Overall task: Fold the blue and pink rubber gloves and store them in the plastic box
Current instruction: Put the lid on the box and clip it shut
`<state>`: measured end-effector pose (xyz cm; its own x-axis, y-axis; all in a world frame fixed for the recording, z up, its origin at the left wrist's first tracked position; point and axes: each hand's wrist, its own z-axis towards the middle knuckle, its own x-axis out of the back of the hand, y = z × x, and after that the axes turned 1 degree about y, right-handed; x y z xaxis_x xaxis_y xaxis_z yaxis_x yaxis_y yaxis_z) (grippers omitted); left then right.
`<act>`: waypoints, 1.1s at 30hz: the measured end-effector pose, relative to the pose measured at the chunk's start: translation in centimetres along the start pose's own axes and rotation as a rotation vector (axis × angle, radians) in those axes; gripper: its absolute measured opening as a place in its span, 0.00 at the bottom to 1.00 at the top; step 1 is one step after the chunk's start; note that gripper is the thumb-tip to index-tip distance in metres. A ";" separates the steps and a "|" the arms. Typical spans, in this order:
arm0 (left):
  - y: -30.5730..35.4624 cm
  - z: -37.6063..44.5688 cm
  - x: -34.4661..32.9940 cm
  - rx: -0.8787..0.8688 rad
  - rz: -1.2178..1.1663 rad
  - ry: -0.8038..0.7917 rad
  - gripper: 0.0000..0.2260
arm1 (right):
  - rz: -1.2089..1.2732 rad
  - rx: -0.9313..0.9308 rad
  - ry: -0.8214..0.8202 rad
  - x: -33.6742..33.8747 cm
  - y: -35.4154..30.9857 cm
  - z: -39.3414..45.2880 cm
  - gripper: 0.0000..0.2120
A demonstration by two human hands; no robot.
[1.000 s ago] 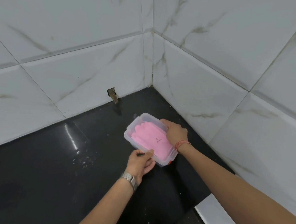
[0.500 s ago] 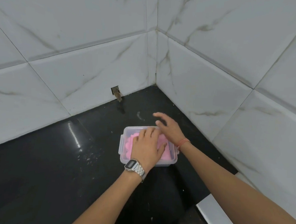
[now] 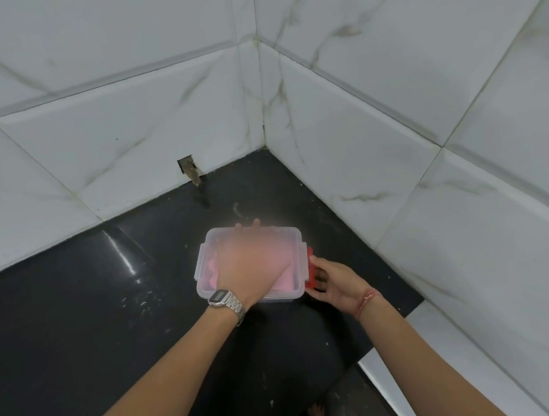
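A clear plastic box (image 3: 204,269) with its lid on sits on the black counter near the wall corner. A folded pink glove (image 3: 290,274) shows through the lid; no blue glove is visible. My left hand (image 3: 250,264), blurred, lies flat on top of the lid with fingers spread toward the far edge. My right hand (image 3: 333,282) is at the box's right end, fingers curled on the red clasp (image 3: 309,268).
The black counter (image 3: 100,309) meets white marble-tiled walls (image 3: 351,141) in a corner just behind the box. A small hole with a pipe stub (image 3: 190,170) is in the left wall. A white ledge (image 3: 385,372) borders the counter at lower right.
The box was turned square to me. My left hand stays flat on the lid, while my right hand moved from over the lid to the red clasp on the right end.
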<state>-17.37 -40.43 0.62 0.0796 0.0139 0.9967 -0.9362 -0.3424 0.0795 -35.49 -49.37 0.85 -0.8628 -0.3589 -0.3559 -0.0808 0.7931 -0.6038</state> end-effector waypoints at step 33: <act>0.0 0.0 0.2 -0.004 -0.011 0.020 0.35 | -1.491 0.243 0.415 -3.1 -2.8 0.9 0.25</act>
<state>-17.37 -40.43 0.82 0.0833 0.0361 0.9959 -0.9366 -0.3386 0.0906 -32.14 -50.92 3.03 -0.1567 -0.5294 0.8338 -0.9102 -0.2502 -0.3300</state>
